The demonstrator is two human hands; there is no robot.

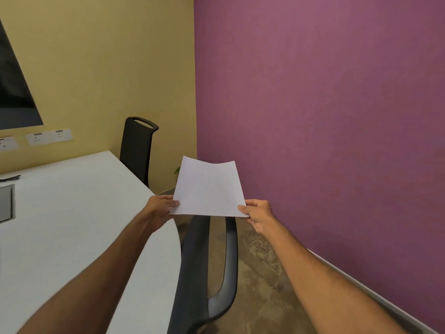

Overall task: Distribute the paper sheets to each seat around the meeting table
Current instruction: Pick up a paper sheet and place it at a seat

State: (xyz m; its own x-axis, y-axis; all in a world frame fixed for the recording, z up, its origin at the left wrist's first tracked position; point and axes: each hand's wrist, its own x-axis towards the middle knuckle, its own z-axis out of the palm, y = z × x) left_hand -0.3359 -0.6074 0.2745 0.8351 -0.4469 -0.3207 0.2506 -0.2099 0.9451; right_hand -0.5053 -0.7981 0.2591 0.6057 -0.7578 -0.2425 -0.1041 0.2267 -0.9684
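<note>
White paper sheets [208, 189] are held in the air beyond the right edge of the white meeting table [72, 225]. My left hand [161, 208] pinches their near left corner, and my right hand [258, 214] pinches the near right corner. The far edge of the paper curls slightly upward. Below the paper a black chair [209, 266] is pushed in at the table's side. A second black chair [138, 148] stands upright at the table's far corner. I cannot tell how many sheets are in the stack.
A purple wall [325, 116] runs close along the right, leaving a narrow strip of mottled floor [260, 273]. A yellow wall [96, 68] with sockets [49, 137] and a dark screen [12, 92] lies ahead. A cable box [6, 206] is set into the table.
</note>
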